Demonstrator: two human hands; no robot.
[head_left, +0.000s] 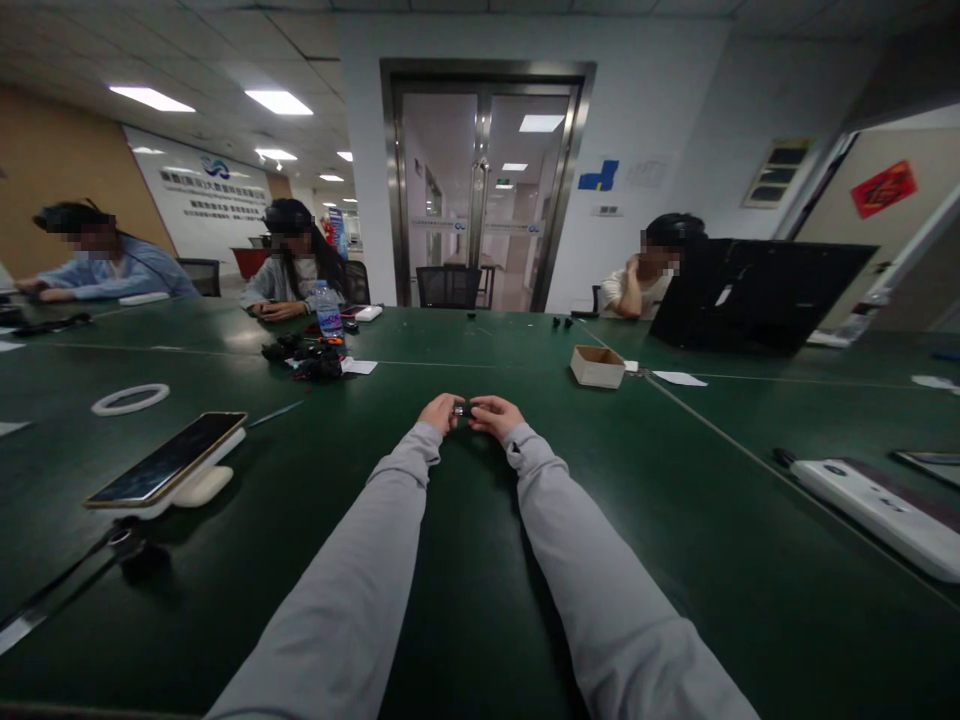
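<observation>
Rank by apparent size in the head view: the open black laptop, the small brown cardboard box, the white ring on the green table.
1. Open black laptop, clearly largest.
2. White ring and small brown cardboard box look about alike; their distances from the camera differ, so no ranking between them.

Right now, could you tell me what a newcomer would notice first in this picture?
First, two grey-sleeved arms reaching to mid-table, the left hand and right hand pinching a small dark part between them. Next, a phone lying at the left and an open black laptop at the far right.
</observation>
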